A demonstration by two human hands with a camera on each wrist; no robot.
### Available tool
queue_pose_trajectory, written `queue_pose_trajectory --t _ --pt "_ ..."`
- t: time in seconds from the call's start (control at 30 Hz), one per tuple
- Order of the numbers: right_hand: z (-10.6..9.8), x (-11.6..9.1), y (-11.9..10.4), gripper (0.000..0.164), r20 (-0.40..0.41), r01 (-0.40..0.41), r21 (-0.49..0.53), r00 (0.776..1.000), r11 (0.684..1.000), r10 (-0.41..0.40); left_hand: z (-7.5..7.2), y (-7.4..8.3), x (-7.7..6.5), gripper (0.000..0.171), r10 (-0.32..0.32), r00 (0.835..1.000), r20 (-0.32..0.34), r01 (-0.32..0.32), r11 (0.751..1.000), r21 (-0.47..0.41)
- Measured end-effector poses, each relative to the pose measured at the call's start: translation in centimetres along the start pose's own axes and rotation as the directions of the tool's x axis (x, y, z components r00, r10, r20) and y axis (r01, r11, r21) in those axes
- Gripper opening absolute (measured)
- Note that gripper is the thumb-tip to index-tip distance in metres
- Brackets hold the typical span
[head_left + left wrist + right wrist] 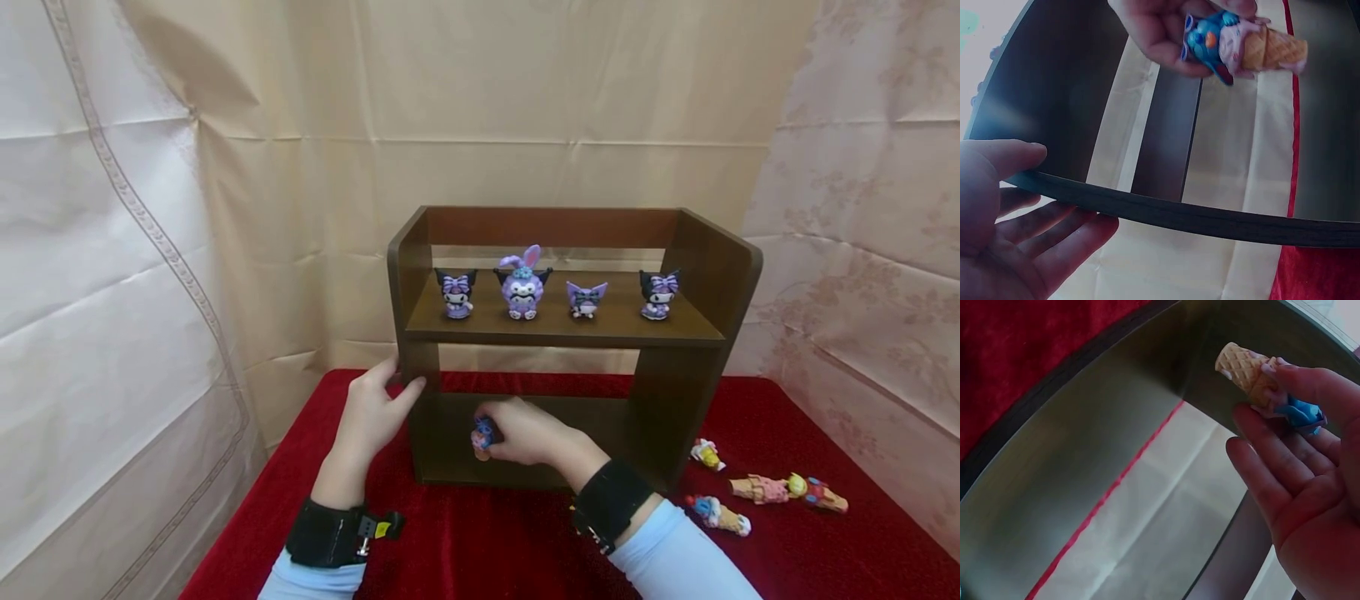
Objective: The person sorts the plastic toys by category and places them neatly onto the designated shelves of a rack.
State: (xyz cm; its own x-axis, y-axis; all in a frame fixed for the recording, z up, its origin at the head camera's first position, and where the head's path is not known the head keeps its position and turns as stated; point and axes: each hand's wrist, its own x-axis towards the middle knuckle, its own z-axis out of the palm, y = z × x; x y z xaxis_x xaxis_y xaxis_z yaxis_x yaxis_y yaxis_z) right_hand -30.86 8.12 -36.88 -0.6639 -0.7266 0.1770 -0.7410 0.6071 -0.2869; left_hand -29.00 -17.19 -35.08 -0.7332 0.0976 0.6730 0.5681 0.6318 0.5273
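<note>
A dark brown two-tier shelf [564, 340] stands on the red cloth. My left hand [375, 408] holds its left side panel [1166, 212], thumb at the inner side and fingers along the outer side. Inside the lower compartment, my right hand [525, 431] pinches an ice-cream-cone figurine [1254, 47] between thumb and fingers. The figurine has a blue long-eared character on top, pink cream and a tan waffle cone [1241, 365]. In the head view it is over the left part of the lower board [457, 467], cone end downward, its upper part partly covered by the fingers.
Along the upper board stand several purple-and-black figurines, among them a bunny-eared one [522, 287] and a small one with a bow [586, 299]. More cone figurines lie on the cloth at right, including a pink one [761, 489] and a blue-and-white one [720, 514].
</note>
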Motion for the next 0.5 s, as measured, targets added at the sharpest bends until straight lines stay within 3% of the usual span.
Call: queue_pose_trajectory --t 0.5 --pt "1.8 2.5 -0.5 0.040 0.117 -0.007 0.005 0.993 1.000 0.006 -0.1 0.0 0.0 0.038 0.022 1.000 -0.012 -0.022 1.000 -0.011"
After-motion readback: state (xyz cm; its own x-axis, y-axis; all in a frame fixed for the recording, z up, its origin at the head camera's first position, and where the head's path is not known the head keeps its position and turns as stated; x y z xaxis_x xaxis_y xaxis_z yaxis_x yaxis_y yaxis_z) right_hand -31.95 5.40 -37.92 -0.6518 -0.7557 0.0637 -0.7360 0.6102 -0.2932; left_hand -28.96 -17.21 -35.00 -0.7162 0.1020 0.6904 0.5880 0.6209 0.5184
